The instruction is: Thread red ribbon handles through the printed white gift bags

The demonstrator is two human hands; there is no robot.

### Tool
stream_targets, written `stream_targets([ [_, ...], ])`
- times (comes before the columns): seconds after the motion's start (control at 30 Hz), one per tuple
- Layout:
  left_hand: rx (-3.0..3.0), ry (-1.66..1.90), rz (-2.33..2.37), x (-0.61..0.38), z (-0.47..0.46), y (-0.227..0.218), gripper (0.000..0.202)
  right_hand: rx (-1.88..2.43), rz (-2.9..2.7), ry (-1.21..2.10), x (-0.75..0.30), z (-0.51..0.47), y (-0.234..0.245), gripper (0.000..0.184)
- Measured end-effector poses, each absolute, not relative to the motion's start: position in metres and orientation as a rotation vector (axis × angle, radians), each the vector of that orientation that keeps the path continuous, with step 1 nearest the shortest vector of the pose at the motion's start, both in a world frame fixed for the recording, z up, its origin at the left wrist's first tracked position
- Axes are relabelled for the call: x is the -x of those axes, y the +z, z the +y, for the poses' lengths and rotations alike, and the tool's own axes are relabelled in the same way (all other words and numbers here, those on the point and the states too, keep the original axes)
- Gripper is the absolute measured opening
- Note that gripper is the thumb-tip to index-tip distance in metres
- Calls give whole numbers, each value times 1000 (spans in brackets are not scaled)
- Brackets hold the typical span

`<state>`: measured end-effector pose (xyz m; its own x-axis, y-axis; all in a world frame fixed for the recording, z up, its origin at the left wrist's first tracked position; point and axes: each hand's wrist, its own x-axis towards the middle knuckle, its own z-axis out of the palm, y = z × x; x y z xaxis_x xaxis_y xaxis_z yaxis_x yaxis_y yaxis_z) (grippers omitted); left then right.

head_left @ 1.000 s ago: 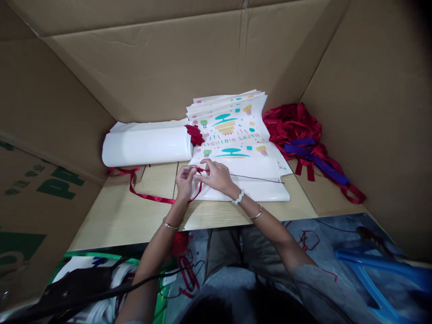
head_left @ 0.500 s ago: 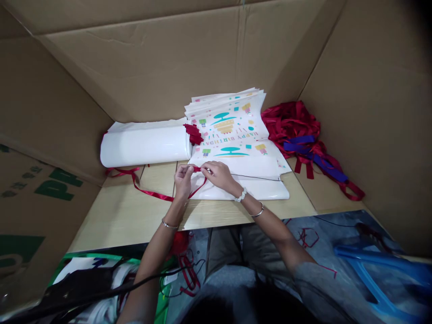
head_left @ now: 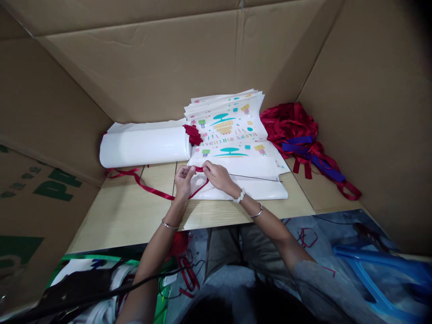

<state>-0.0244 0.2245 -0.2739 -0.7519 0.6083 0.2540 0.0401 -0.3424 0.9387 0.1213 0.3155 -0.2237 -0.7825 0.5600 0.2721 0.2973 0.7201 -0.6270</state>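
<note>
A narrow red ribbon (head_left: 153, 191) runs across the table from the left into my hands. My left hand (head_left: 184, 180) is closed, pinching the ribbon between thumb and fingertips. Just to its right, my right hand (head_left: 218, 174) pinches the same ribbon, with a short stretch showing between the two. Both hands are over the near part of white printed sheets (head_left: 232, 121) that bear a cake picture and the words "Happy Birthday". A folded white bundle (head_left: 145, 144) lies to the left, and gathered dark red ribbon ends (head_left: 193, 134) rest where it meets the sheets.
A heap of red ribbon (head_left: 290, 119) with a purple strip (head_left: 326, 166) lies on the right. Cardboard walls (head_left: 151, 67) enclose the wooden table (head_left: 111, 216) at the back and sides. Below are a green-rimmed container (head_left: 165, 301) and a blue plastic frame (head_left: 364, 274).
My right hand has shifted very slightly to the right along the ribbon. My left hand stays almost where it was, still pinching.
</note>
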Motion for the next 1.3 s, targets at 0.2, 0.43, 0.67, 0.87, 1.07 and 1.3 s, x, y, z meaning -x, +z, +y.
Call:
stream_targets([
  [0.2,-851,2140,1509,24,223,-274,39,649,-2462,811,-120,314,-223,13],
  [0.43,-858,2117,1413,26,225,-268,39,636,-2469,858,-120,321,-223,14],
  [0.67,-1460,1455,1514,9,214,-250,52,650,-2145,914,-137,372,-199,25],
  [0.87,-1773,1180,1951,69,223,-234,15,478,-1806,743,-203,468,-143,48],
  [1.07,-1446,1493,2343,114,250,-176,32,355,-1536,524,-291,504,-83,41],
  [1.3,-1303,1691,1488,-24,407,-134,23,325,-1787,383,-310,432,-78,43],
])
